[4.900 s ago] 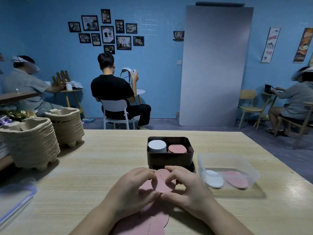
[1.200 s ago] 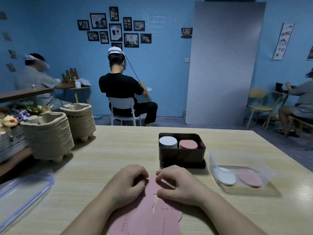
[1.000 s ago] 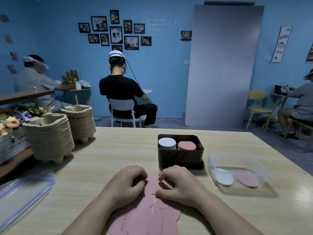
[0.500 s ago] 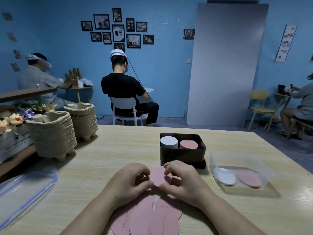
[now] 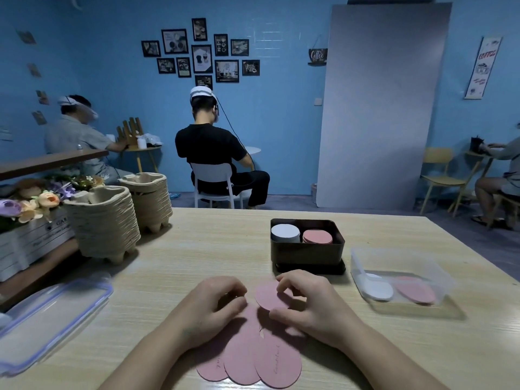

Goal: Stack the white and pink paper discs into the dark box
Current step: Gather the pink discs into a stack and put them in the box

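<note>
Head view. The right hand (image 5: 312, 304) pinches a single pink disc (image 5: 268, 298): the fingers curl over its far right edge and the thumb closes on its near edge. The disc is tilted, lifted clear of the table (image 5: 197, 249), and its free left side points toward the left hand (image 5: 213, 308). A narrow gap separates that side from the left fingertips.

The left hand lies knuckles-up with its fingers curled. Whether it grasps anything under the palm cannot be told.

Beneath and nearer than both hands, a fan of pink discs (image 5: 253, 357) lies flat on the table, the discs overlapping. Its far part is covered by the hands and wrists, so the number of discs cannot be counted. Handwriting on two of them is too small to read.

Beyond the right hand stands the dark box (image 5: 306, 256) on a dark tray (image 5: 309, 269). It holds a white stack (image 5: 284, 232) on the left and a pink stack (image 5: 317, 236) on the right, side by side. The box wall hides how tall each stack is.

To the right, a clear tub (image 5: 365, 256) contains a loose white disc (image 5: 377, 290) and a loose pink disc (image 5: 415, 289), seen blurred through its wall. At the left edge a clear lid (image 5: 50, 313) is partly cut off, and behind it stand two piles of pulp trays (image 5: 104, 220).
</note>
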`<control>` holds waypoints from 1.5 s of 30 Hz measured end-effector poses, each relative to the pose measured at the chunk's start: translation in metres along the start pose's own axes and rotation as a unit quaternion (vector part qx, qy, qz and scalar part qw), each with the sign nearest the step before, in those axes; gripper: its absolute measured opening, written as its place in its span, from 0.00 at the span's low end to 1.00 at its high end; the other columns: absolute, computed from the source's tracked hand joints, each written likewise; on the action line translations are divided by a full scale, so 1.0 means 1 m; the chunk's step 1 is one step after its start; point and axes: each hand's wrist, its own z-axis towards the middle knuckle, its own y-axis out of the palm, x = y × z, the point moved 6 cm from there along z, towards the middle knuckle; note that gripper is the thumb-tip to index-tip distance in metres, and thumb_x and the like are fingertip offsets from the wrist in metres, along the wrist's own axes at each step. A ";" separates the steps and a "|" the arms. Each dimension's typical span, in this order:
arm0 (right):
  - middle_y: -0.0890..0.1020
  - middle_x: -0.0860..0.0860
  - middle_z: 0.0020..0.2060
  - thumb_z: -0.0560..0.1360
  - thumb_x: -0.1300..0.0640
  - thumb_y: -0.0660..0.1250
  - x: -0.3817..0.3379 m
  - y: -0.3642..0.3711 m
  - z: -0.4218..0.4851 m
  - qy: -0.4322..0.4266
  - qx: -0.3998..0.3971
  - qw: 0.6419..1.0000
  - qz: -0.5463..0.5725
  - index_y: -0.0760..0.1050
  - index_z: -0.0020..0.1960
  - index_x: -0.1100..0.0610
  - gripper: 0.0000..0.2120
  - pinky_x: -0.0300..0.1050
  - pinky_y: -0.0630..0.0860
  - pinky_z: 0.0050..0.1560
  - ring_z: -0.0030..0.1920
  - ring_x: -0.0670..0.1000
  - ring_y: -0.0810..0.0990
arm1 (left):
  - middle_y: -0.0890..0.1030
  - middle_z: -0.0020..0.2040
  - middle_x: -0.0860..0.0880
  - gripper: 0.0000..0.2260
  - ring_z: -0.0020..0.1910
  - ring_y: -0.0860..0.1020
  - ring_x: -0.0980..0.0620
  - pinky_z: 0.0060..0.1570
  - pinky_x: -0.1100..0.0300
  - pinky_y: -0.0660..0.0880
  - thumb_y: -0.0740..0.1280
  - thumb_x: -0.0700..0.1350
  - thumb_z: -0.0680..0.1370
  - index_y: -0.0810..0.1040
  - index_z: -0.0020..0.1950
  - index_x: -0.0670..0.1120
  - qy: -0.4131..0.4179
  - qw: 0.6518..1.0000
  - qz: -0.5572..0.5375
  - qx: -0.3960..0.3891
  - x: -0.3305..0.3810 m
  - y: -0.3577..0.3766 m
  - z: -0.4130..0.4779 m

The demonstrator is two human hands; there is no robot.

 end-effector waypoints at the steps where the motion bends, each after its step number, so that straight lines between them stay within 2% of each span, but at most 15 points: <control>1: 0.81 0.45 0.52 0.67 0.39 0.76 -0.001 0.001 -0.005 0.006 -0.001 1.000 0.009 0.76 0.47 0.47 0.17 0.40 0.80 0.50 0.56 0.45 0.79 | 0.81 0.47 0.62 0.04 0.50 0.79 0.59 0.52 0.57 0.76 0.68 0.54 0.79 0.79 0.51 0.56 0.000 1.000 -0.003 0.000 0.001 -0.002 -0.006; 5: 0.81 0.44 0.51 0.67 0.37 0.76 -0.008 0.006 -0.020 0.010 -0.010 1.000 0.005 0.75 0.48 0.47 0.19 0.47 0.80 0.51 0.54 0.47 0.80 | 0.81 0.52 0.61 0.13 0.55 0.79 0.58 0.56 0.56 0.76 0.71 0.60 0.76 0.80 0.56 0.57 -0.012 1.000 -0.008 -0.016 -0.007 -0.009 -0.030; 9: 0.82 0.45 0.52 0.67 0.36 0.75 -0.013 0.005 -0.027 0.006 -0.003 1.000 -0.025 0.75 0.49 0.47 0.20 0.47 0.77 0.53 0.53 0.48 0.79 | 0.79 0.56 0.65 0.21 0.59 0.76 0.62 0.60 0.60 0.73 0.75 0.65 0.70 0.79 0.60 0.60 -0.011 0.999 0.031 -0.034 -0.007 -0.007 -0.040; 14: 0.82 0.47 0.51 0.67 0.36 0.74 -0.016 0.001 -0.033 0.018 0.008 0.999 -0.029 0.77 0.50 0.49 0.21 0.49 0.77 0.51 0.51 0.49 0.79 | 0.77 0.56 0.66 0.19 0.59 0.75 0.63 0.61 0.58 0.73 0.70 0.69 0.73 0.78 0.57 0.61 -0.011 0.997 0.069 -0.031 -0.005 -0.003 -0.035; 19: 0.82 0.46 0.53 0.66 0.34 0.73 -0.014 -0.005 -0.035 0.043 0.019 0.998 -0.038 0.77 0.52 0.49 0.23 0.46 0.77 0.49 0.49 0.46 0.79 | 0.77 0.53 0.65 0.15 0.55 0.74 0.64 0.58 0.54 0.74 0.60 0.66 0.77 0.77 0.55 0.59 -0.033 0.993 0.115 0.002 0.000 0.003 -0.022; 23: 0.81 0.45 0.52 0.66 0.35 0.74 -0.012 -0.004 -0.035 0.048 0.016 0.998 -0.035 0.77 0.52 0.48 0.22 0.44 0.77 0.47 0.46 0.46 0.77 | 0.78 0.54 0.66 0.16 0.57 0.74 0.64 0.60 0.52 0.72 0.59 0.66 0.78 0.77 0.57 0.60 -0.030 0.993 0.116 0.001 0.001 0.005 -0.024; 27: 0.81 0.45 0.51 0.66 0.35 0.74 -0.010 -0.001 -0.035 0.048 0.010 0.998 -0.042 0.75 0.50 0.47 0.21 0.46 0.77 0.51 0.48 0.48 0.79 | 0.73 0.64 0.69 0.29 0.65 0.67 0.68 0.67 0.57 0.64 0.62 0.75 0.71 0.75 0.67 0.62 -0.037 0.990 0.133 -0.039 0.004 0.010 -0.028; 29: 0.81 0.45 0.50 0.66 0.36 0.75 -0.010 -0.001 -0.035 0.048 0.012 0.998 -0.039 0.76 0.50 0.47 0.21 0.47 0.77 0.51 0.49 0.48 0.79 | 0.72 0.64 0.70 0.31 0.66 0.66 0.69 0.68 0.58 0.61 0.63 0.76 0.69 0.75 0.67 0.62 -0.039 0.990 0.131 -0.040 0.005 0.010 -0.027; 35: 0.81 0.43 0.52 0.66 0.36 0.75 -0.007 0.000 -0.034 0.047 0.010 0.998 -0.048 0.77 0.51 0.46 0.21 0.42 0.76 0.54 0.53 0.44 0.79 | 0.75 0.58 0.70 0.24 0.62 0.69 0.68 0.65 0.57 0.65 0.67 0.72 0.67 0.75 0.57 0.61 -0.043 0.993 0.107 -0.015 0.004 0.007 -0.027; 40: 0.80 0.42 0.52 0.67 0.35 0.74 -0.007 0.000 -0.033 0.051 0.008 0.997 -0.055 0.77 0.53 0.46 0.21 0.39 0.75 0.52 0.51 0.43 0.77 | 0.72 0.62 0.70 0.29 0.65 0.67 0.70 0.66 0.59 0.62 0.65 0.74 0.67 0.75 0.64 0.62 -0.038 0.992 0.121 -0.026 0.006 0.008 -0.026; 45: 0.80 0.43 0.54 0.66 0.36 0.74 -0.006 0.000 -0.034 0.059 0.011 0.997 -0.051 0.76 0.53 0.46 0.21 0.41 0.75 0.55 0.53 0.45 0.78 | 0.76 0.56 0.68 0.23 0.59 0.72 0.66 0.64 0.57 0.68 0.69 0.69 0.67 0.76 0.58 0.61 -0.037 0.994 0.099 -0.010 0.008 0.005 -0.026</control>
